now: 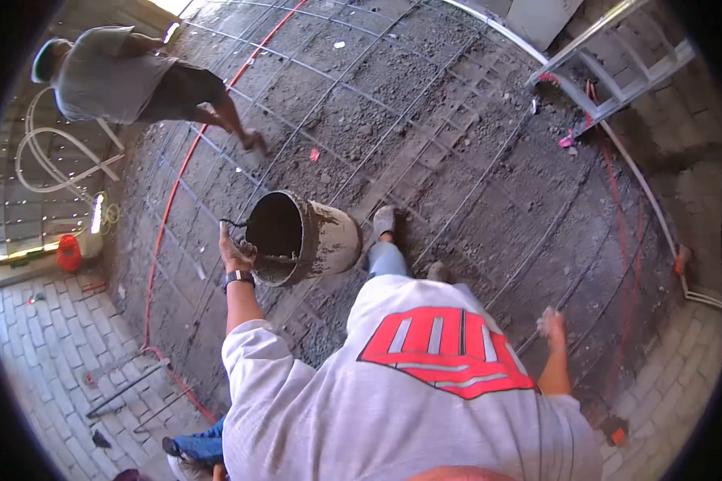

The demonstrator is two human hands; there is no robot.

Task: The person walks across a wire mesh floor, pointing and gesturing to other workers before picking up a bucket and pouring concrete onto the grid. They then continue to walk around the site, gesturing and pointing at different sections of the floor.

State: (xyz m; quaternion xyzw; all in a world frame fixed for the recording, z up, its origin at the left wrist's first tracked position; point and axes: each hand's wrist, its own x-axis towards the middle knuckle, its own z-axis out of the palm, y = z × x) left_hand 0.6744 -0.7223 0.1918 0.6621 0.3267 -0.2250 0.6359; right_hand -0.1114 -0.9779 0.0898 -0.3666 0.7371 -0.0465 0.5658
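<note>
A white bucket [334, 239], smeared with dark grey material, hangs tilted, its open mouth toward the left. My left hand [237, 253], with a watch at the wrist, is closed on the bucket's dark handle beside the rim. Dark residue coats the inside; how much it holds is hard to tell. Away from the bucket, my right hand [551, 327] is out to the right above the mesh and dirt, dusty, its fingers loosely apart and holding nothing. My shirt and shoes show below and beside the bucket.
Metal mesh [329, 84] covers the rough dirt. A person [112, 76] bends at the upper left, near a red line [178, 180]. A ladder [618, 72] lies at the upper right. White pipe [638, 172] curves along the right. Someone's jeans [200, 446] show at the bottom left.
</note>
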